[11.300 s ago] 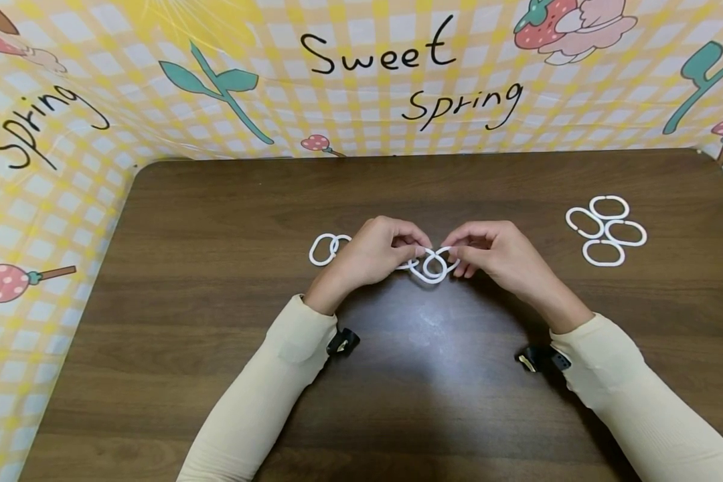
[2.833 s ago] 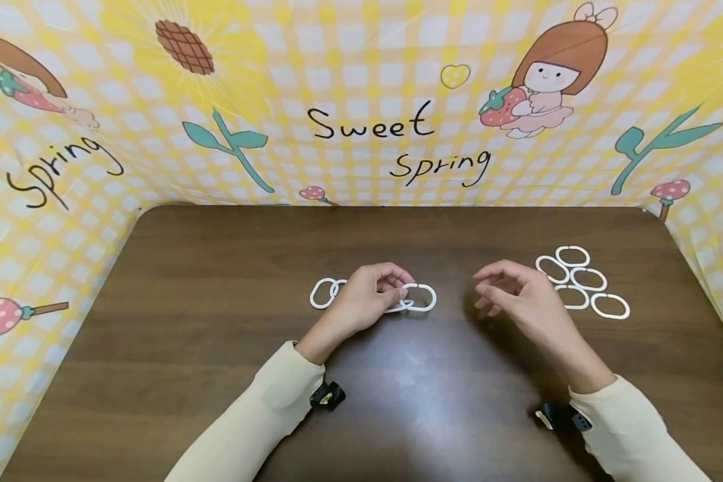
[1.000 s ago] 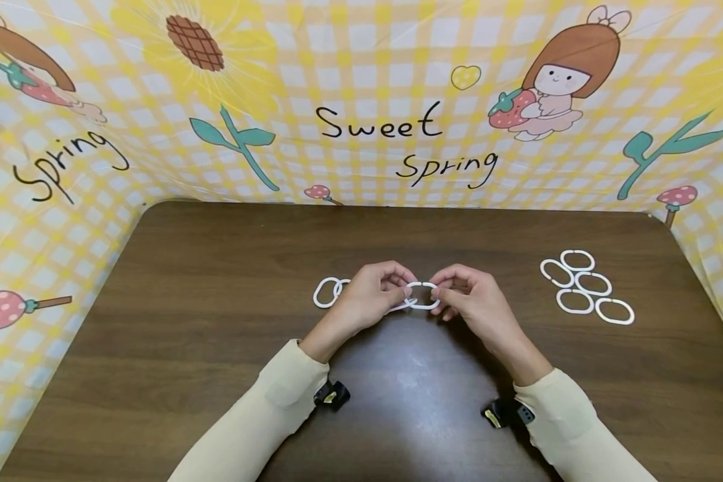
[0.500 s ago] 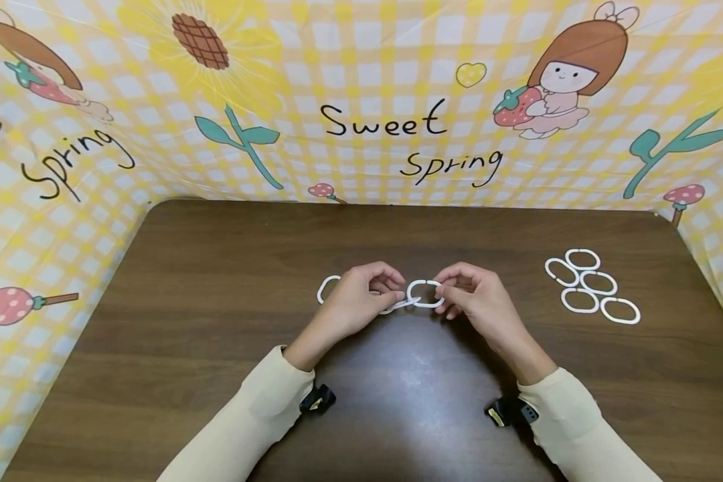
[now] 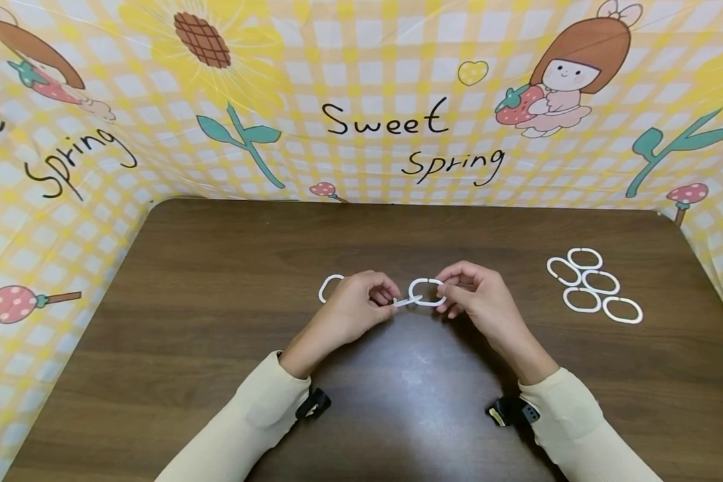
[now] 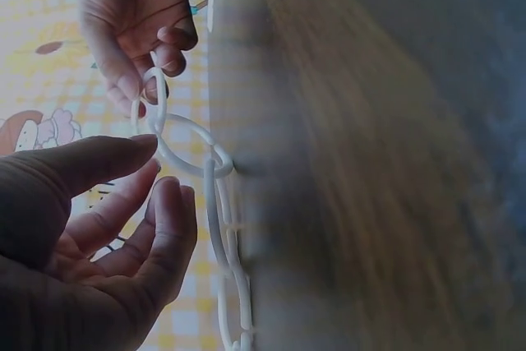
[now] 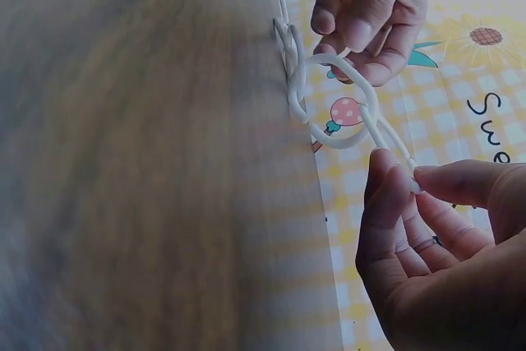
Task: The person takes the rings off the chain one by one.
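Observation:
A chain of white oval plastic links lies along the table, its far-left link (image 5: 320,289) showing beyond my left hand (image 5: 346,308). My right hand (image 5: 478,294) pinches the right-hand end link (image 5: 412,288) between thumb and fingers, holding it raised. The adjoining link (image 7: 341,144) hangs through that one. In the left wrist view, a gap shows between my left thumb and fingertips, close beside the adjoining link. More of the chain (image 6: 214,219) runs down behind the left fingers there; in the head view that hand covers its middle.
Several loose white links (image 5: 622,322) lie grouped on the right of the brown wooden table (image 5: 156,361). A yellow checked cloth (image 5: 373,53) with printed drawings stands upright along the back and sides.
Eleven seconds ago both hands worked at linked rings; later the right hand came from the loose links' side. In the last half second my left hand shifted left, away from the end link.

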{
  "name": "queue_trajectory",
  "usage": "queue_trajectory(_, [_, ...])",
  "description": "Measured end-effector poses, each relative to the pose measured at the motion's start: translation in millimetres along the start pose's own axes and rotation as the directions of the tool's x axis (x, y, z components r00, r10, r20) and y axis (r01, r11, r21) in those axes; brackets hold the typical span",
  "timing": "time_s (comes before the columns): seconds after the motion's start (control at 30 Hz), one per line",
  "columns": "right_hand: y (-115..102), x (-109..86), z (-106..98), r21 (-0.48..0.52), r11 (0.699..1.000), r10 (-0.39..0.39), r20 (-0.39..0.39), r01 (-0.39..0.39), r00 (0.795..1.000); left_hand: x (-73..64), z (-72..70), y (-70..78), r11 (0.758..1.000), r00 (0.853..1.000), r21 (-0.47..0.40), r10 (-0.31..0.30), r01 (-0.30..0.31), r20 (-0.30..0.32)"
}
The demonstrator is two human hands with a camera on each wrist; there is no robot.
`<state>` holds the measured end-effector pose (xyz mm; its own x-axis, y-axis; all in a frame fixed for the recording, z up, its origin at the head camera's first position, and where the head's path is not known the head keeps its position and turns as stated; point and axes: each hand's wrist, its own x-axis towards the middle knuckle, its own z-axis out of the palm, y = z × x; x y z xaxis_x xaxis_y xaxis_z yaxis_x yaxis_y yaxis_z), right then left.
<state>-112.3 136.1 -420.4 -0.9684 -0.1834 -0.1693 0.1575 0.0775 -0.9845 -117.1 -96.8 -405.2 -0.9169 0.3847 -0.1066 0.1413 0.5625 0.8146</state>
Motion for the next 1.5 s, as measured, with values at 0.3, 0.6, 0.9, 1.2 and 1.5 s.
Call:
queue_trajectory(0.3, [-1.8, 0.7, 0.5, 0.005, 1.000, 0.002, 0.002, -0.002, 1.000, 0.1, 1.2, 0.1, 0.998, 1.000, 0.059, 0.007, -0.007, 0.011])
queue_trajectory(0.6, [-2.0, 0.3, 0.0, 0.007, 1.000, 0.007, 0.002, -0.007, 1.000, 2.7, 3.9, -2.1, 0.991, 1.000, 0.133, 0.014, -0.015, 0.011])
queue_trajectory(0.9, [-0.6, 0.8, -2.5, -0.001, 1.000, 0.009, -0.001, -0.009, 1.000, 3.3, 1.8, -1.5, 0.992, 1.000, 0.128, 0.002, 0.000, -0.009])
queue_trajectory(1.2, [-0.8, 0.7, -4.5, -0.032, 0.999, 0.001, -0.004, -0.001, 1.000, 5.5, -0.2, -0.6, 0.995, 1.000, 0.099, -0.014, 0.015, -0.011])
queue_trajectory(1.5, [0.3, 1.0, -5.2, -0.052, 0.999, -0.010, 0.003, 0.010, 1.000, 7.0, -0.6, 0.6, 0.996, 1.000, 0.088, -0.025, 0.024, 0.008])
